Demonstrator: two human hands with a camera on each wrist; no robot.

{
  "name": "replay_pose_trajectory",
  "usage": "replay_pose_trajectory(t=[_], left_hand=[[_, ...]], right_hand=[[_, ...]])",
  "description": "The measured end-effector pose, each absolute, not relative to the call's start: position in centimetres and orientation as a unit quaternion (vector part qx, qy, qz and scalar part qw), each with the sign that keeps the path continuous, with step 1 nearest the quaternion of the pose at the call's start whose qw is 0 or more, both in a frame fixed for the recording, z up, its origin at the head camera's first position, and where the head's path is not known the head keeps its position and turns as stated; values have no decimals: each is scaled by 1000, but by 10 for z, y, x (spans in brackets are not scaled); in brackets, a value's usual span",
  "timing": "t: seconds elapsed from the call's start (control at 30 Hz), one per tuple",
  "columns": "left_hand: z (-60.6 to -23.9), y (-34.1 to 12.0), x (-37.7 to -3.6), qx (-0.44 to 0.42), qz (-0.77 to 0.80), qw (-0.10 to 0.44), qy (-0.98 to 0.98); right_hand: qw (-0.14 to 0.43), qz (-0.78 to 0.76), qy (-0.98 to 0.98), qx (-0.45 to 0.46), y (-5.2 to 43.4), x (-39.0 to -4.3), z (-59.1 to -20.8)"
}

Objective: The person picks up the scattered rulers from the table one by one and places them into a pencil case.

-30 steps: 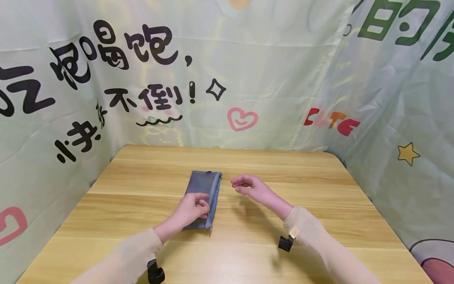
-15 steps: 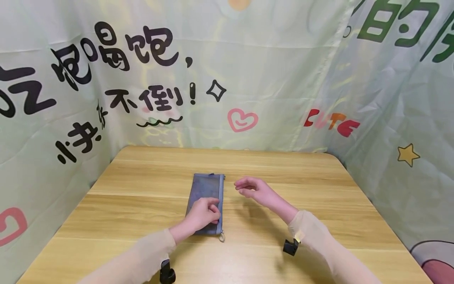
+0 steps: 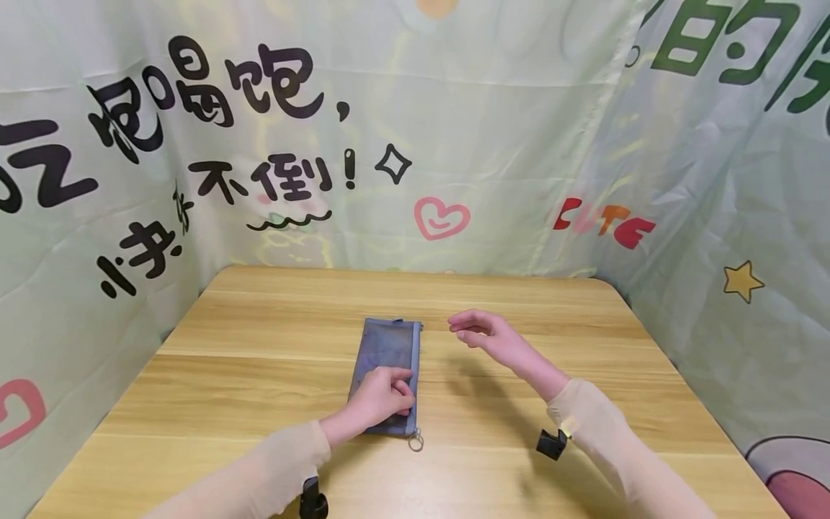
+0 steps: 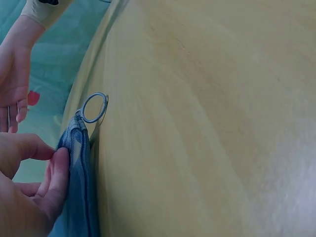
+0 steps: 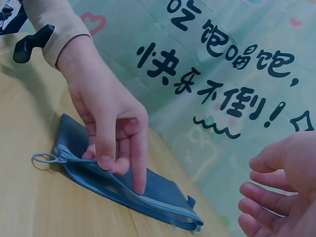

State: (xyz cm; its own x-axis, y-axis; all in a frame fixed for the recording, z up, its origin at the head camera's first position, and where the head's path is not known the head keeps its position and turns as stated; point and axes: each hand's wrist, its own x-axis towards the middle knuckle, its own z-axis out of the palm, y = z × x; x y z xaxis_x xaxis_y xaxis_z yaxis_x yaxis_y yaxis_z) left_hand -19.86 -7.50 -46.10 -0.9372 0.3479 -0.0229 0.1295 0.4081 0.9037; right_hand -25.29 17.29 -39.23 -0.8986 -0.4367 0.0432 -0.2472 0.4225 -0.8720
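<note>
A blue zippered pouch [image 3: 389, 349] lies lengthwise on the wooden table, near its middle. My left hand [image 3: 377, 398] reaches over its near half. In the left wrist view the thumb and a finger pinch the pouch's zipper-side edge [image 4: 74, 148]. A metal ring [image 4: 94, 107] hangs from the zipper's near end. The right wrist view shows the zipper [image 5: 163, 205] along the edge, with the fabric lifted a little under the left fingers. My right hand [image 3: 489, 335] hovers right of the pouch's far end, apart from it, fingers loosely bent and holding nothing.
The wooden table [image 3: 246, 317] has rounded far corners. Printed cloth [image 3: 506, 144] hangs behind it and along both sides. A small black camera mount sits under each wrist, such as the right one [image 3: 551, 444].
My left hand has moved right and slightly nearer, and the pouch has shifted with it and turned straighter. The ring at its near end shows more fully. My right hand has drifted right.
</note>
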Motion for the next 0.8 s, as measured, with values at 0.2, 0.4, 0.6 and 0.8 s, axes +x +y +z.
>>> replay_pose_trajectory(t=[0.2,0.4,0.6,0.8], left_hand=[[-464,-72,-197,165,529,111,825],[-467,-73,-198,183,547,118,809],[-473,-77,-201,182,586,155,774],[-470,-87,-204,218,587,180,759]], right_hand=[[93,-496,841,-196,178,-252,-387],[91,-501,838,-195,186,-252,-384],[92,-505,836,-193,194,-251,-385],[86,-495,843,-193,198,-252,-389]])
